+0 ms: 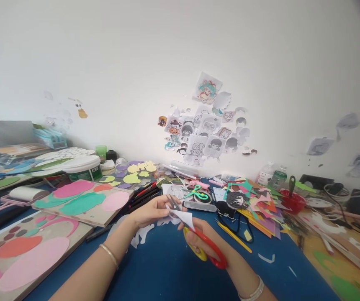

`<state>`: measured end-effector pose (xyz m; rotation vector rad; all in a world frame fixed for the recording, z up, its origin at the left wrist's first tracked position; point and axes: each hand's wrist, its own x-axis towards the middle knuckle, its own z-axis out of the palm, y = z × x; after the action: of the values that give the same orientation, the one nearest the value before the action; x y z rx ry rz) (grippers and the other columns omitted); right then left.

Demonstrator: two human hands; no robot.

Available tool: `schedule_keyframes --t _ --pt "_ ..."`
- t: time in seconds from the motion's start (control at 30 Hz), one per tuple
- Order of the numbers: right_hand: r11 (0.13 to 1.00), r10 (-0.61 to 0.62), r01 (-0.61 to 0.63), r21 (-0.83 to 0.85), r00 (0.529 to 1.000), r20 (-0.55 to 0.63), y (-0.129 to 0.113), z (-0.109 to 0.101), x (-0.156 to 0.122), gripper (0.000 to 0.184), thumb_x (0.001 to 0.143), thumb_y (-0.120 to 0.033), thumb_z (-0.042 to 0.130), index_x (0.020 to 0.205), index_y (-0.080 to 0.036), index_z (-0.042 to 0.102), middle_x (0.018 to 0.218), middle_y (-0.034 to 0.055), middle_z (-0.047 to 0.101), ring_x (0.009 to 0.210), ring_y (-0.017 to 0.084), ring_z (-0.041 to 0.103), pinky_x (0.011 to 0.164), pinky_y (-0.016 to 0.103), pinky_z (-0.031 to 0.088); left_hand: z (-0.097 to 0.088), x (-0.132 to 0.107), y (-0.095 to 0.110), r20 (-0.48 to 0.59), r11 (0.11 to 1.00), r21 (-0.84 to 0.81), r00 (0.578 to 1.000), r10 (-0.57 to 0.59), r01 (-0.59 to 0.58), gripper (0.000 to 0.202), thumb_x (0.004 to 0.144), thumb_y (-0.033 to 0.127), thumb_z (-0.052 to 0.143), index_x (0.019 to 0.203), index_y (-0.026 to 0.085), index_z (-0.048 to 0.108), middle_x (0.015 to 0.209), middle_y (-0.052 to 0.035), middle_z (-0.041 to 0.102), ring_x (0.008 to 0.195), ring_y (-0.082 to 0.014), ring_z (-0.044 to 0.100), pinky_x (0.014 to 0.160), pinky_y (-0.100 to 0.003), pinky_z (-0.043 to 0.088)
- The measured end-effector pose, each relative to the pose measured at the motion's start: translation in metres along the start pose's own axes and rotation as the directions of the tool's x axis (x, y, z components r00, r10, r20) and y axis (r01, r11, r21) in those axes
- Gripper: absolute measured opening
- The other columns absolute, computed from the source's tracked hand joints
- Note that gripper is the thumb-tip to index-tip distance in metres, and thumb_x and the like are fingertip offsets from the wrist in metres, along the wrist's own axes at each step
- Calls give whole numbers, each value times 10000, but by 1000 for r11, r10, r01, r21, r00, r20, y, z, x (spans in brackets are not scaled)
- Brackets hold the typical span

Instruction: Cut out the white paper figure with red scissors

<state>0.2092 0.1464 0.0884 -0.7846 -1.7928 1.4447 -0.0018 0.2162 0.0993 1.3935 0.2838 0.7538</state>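
Note:
My right hand (195, 235) grips a pair of scissors (216, 253) with one red and one yellow handle loop. The blades point up and to the left, and a small piece of white paper (184, 217) lies across them. My left hand (155, 210) pinches that paper at its left side, fingers close to the blade tips. Part of the paper is hidden behind the blades and my fingers. Below the left hand, white paper offcuts (142, 235) lie on the blue table (155, 269).
Boards with felt shapes (84, 202) stand at left near a white-lidded tub (81, 165). Green scissors (196, 193) and black pens (145, 196) lie behind my hands. Coloured paper scraps (261, 200), yellow tweezers (235, 237) and a red bowl (293, 202) are at right. Drawings (211, 123) cover the wall.

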Motion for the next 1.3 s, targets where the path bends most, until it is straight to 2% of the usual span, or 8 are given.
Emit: schedule_keyframes --t 0.1,0.2,0.53,0.77,0.9,1.03,1.17,1.3 --pt "1000 1 -1 -11 1000 19 -1 1 -1 522 760 -615 566 1009 -157 537 571 -72 404 422 43 323 421 192 305 0 0 -2 -84 998 65 996 -23 28 410 648 397 754 943 140 633 790 -33 644 701 -123 583 641 -210 398" --pt "999 17 -16 -29 999 43 0 1 0 533 758 -616 567 1021 -154 530 578 -70 414 425 45 344 423 190 313 0 1 -2 -104 991 125 994 -31 44 432 667 455 721 930 123 637 734 -31 623 664 -125 555 606 -213 381" --pt "997 16 -14 -72 999 28 -4 2 -1 581 750 -639 555 1037 -134 524 628 -52 412 464 44 351 438 181 315 3 2 1 -45 986 154 998 -51 58 411 677 457 711 902 115 670 832 -89 679 722 -155 590 646 -230 404" --pt "1000 -14 14 -28 1000 24 0 3 0 552 760 -618 567 1032 -139 529 604 -61 389 456 47 326 419 185 301 2 3 2 -68 966 256 998 -14 31 427 667 488 702 849 102 682 809 -98 664 628 -141 560 533 -218 374" --pt "999 -7 7 -42 1000 14 2 2 0 529 769 -610 561 1039 -156 531 584 -66 395 442 50 348 414 186 311 2 4 2 -95 952 302 995 -18 46 436 669 514 689 825 107 691 747 -69 643 573 -104 506 501 -201 339" --pt "998 40 -40 -46 999 0 3 0 2 559 739 -638 566 1022 -156 538 598 -62 433 438 46 367 438 195 342 1 7 -2 -118 950 304 993 -29 64 452 674 532 674 836 110 692 725 -54 637 592 -110 504 541 -211 358" --pt "996 85 -84 25 996 -13 4 -3 4 604 696 -675 573 987 -147 527 552 -81 414 391 34 345 399 181 300 3 11 -6 -112 960 276 994 -11 42 392 732 500 636 785 117 701 781 -68 658 708 -145 552 647 -228 394" --pt "992 102 -100 73 995 -16 2 -3 5 558 713 -635 597 975 -147 527 550 -79 418 399 35 352 412 181 310 9 13 -5 -133 973 230 991 14 17 337 757 460 629 837 140 698 780 -48 669 745 -145 570 708 -228 398"
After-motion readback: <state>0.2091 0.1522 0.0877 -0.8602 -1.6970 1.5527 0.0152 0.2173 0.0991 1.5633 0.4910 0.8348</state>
